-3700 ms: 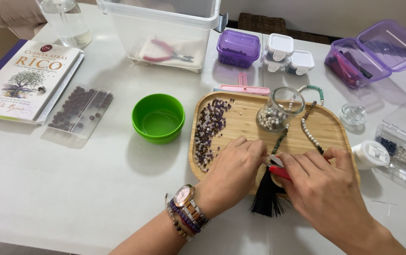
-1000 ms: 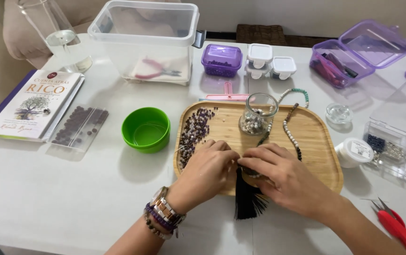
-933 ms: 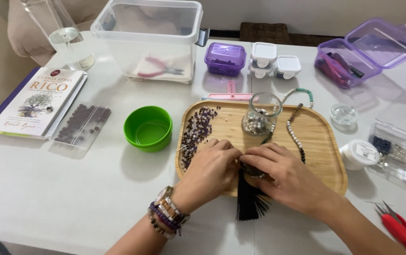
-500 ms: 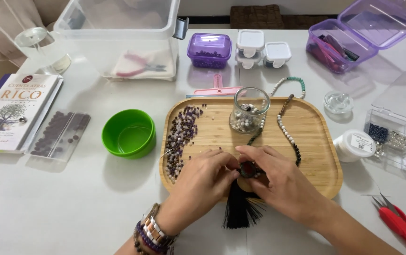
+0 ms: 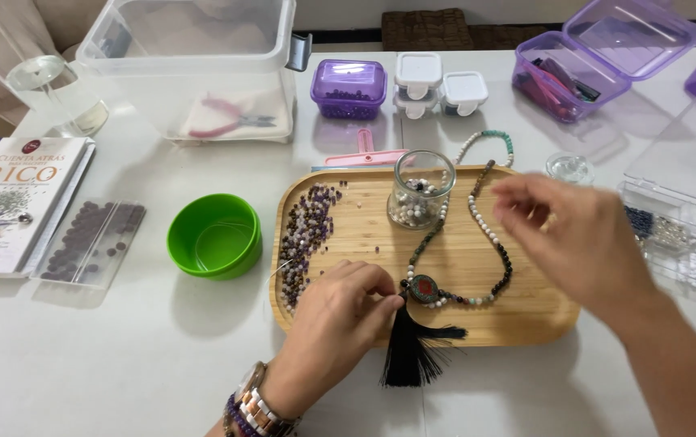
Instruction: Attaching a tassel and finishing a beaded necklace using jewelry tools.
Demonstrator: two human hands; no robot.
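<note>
A white surface [image 5: 105, 356] carries a wooden tray [image 5: 526, 311] near the middle, with a green bowl [image 5: 214, 236] just left of it. Farther left lie a bead packet [image 5: 89, 243] and a book [image 5: 16, 202]. Behind stand a clear bin [image 5: 194, 73], a glass [image 5: 52, 93], a purple box [image 5: 349, 87], two white pots [image 5: 441, 81] and open purple cases [image 5: 598, 53].

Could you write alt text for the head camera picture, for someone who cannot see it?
A person's left hand pinches the top of a black tassel on a beaded necklace lying in a wooden tray, while the blurred right hand hovers open above it.
</note>
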